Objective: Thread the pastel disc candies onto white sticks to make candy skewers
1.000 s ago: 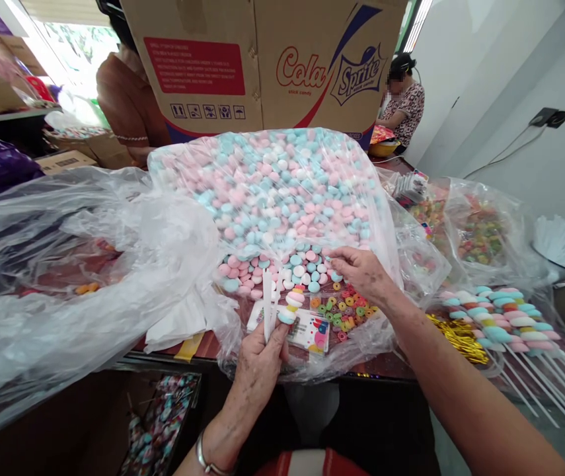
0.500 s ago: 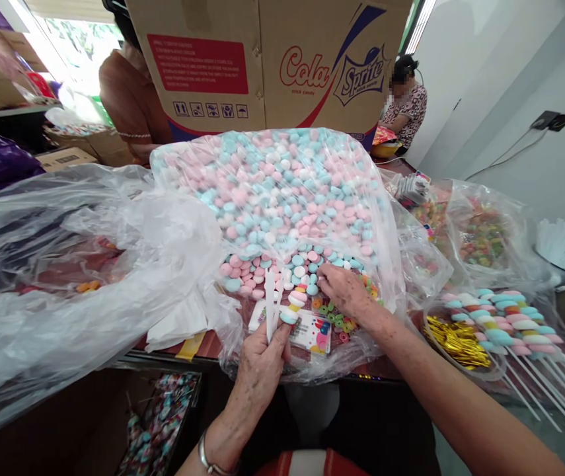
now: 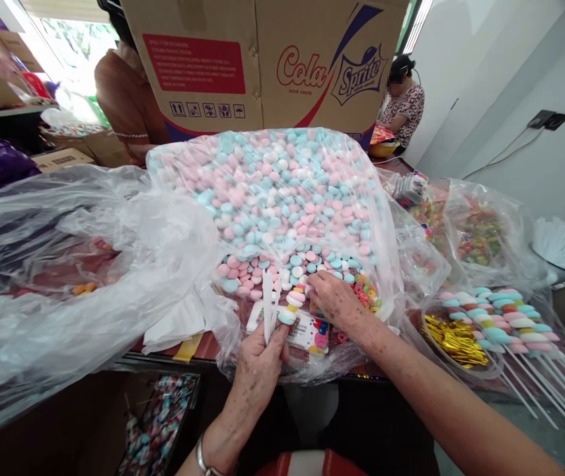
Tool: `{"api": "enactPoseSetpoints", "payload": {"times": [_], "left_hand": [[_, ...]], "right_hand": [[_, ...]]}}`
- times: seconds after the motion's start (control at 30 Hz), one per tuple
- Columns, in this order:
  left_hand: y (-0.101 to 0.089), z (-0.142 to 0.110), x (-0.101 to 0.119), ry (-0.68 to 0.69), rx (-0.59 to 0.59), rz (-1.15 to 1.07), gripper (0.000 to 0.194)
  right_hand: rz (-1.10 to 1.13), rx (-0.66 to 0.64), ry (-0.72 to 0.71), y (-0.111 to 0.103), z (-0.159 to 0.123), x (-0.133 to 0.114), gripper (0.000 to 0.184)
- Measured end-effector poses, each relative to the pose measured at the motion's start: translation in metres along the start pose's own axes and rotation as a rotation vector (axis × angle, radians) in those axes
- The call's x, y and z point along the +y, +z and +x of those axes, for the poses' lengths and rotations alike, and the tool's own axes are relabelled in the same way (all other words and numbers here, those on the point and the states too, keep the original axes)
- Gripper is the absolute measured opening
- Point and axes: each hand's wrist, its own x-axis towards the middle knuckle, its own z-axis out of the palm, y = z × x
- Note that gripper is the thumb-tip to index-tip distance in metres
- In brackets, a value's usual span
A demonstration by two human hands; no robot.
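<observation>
Near edge, left: a box of wrapped candy (image 3: 160, 413), seen below the counter (image 3: 205, 347). A metal bangle (image 3: 205, 456) is worn on the left wrist. By the left hand (image 3: 257, 360), thumb and fingers pressed together, white sticks (image 3: 267, 307) and a partly threaded candy stick (image 3: 292, 305) are pinched upright, over the near side of the counter. The fingertips of the right hand (image 3: 334, 301) are bunched just beside the candy stick; whether anything is pinched there cannot be told.

Behind the left hand, printed cards (image 3: 309, 332) are laid flat, their text too small to be read. Coloured candy rings (image 3: 365, 292) are partly covered by the right hand. To the right, gold ties (image 3: 453, 340) are held in a bowl, with filled candy sticks (image 3: 507, 324) laid beside it.

Farther: pink, blue and white candies (image 3: 282, 192) are heaped under clear plastic. Behind stands a carton (image 3: 272, 66) marked "Cola stick candy" and "Sprite stick candy"; its red label (image 3: 193, 64) is mostly illegible. Beyond, a brown sleeve (image 3: 126, 99) is seen at left, a person in a patterned shirt (image 3: 408, 109) at right.
</observation>
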Motion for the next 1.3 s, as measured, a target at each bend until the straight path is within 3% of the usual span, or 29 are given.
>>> {"api": "enactPoseSetpoints", "payload": {"times": [0.2,0.37,0.43,0.53,0.63,0.73,1.0,1.3], "left_hand": [[0.0,-0.001,0.0,0.006,0.001,0.008,0.041],[0.002,-0.001,0.005,-0.019,0.017,0.019,0.041],[0.001,0.0,0.005,-0.017,0.014,0.019,0.041],[-0.001,0.001,0.001,0.009,-0.011,0.054,0.04],[-0.002,0.001,-0.001,0.028,-0.041,0.122,0.039],[-0.003,0.001,0.001,0.042,-0.058,0.179,0.038],[-0.003,0.002,0.005,0.084,-0.063,0.216,0.036],[-0.001,0.004,-0.004,0.109,-0.02,0.209,0.031]], "right_hand": [[0.014,0.007,-0.066,0.006,-0.003,0.005,0.019],[0.187,0.117,-0.065,0.015,0.007,0.008,0.02],[0.407,0.189,0.003,0.015,0.009,0.012,0.018],[0.958,0.238,0.19,0.006,0.008,0.02,0.011],[1.486,0.16,0.339,-0.007,0.004,0.024,0.022],[1.685,0.092,0.38,-0.016,0.001,0.023,0.028],[1.586,0.089,0.3,-0.007,0.002,0.022,0.031],[1.015,0.195,0.077,-0.008,-0.01,0.014,0.033]]}}
